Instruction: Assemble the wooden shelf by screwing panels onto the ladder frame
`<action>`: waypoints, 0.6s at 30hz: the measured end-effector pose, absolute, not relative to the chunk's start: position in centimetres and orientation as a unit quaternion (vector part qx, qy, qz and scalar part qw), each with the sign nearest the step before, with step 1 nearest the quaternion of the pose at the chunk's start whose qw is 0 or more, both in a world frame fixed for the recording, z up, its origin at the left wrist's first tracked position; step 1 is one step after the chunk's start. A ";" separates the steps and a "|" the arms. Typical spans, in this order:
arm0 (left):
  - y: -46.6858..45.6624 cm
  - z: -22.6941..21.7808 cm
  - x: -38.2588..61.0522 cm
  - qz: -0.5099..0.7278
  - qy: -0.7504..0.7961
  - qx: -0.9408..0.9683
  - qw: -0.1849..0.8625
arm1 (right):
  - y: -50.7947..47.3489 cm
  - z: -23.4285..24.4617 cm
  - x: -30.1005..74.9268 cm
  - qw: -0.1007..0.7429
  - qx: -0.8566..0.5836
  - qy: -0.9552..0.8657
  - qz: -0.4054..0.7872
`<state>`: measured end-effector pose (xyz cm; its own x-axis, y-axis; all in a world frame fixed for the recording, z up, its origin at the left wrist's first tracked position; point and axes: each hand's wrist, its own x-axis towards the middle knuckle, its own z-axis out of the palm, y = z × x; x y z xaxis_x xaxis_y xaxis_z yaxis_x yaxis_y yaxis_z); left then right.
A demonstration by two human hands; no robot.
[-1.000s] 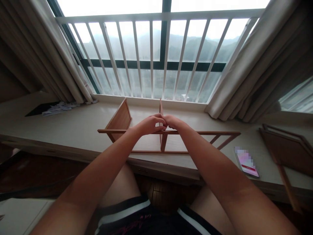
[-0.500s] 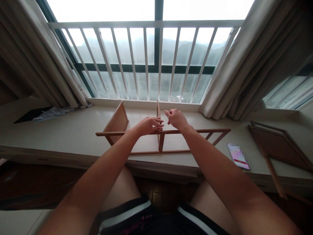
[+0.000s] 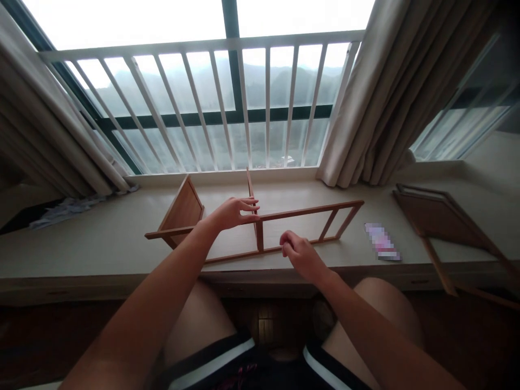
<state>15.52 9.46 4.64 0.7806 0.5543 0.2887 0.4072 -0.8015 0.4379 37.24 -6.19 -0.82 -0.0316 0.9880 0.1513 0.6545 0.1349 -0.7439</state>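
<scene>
Right hand pulls back from the joint, curled, contents unclear, leaving the left hand, loosely spread, alone at the wooden frame.

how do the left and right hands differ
The left hand is opened out, while the right hand is curled in. The left hand is at the upper rail of the wooden frame; the right hand is lower in view. Both are bare.

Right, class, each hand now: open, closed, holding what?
Left hand: open, loosely spread at the wooden frame.
Right hand: curled closed; whether it holds something small cannot be told.
</scene>
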 end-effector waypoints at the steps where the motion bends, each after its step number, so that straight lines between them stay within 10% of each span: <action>1: 9.4 4.7 15.6 0.205 0.260 0.927 0.177 | -6.0 -1.5 37.5 0.340 -0.600 -0.678 0.255; 18: 10.0 5.4 16.5 0.155 0.270 0.938 0.154 | -6.8 -15.4 35.9 -0.035 -0.434 -0.760 0.482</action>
<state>16.47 10.01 5.38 0.8062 0.5545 0.2066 0.4591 -0.8064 0.3728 35.89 -6.79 -15.44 -0.6206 0.6259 -0.4722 0.6939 0.1580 -0.7025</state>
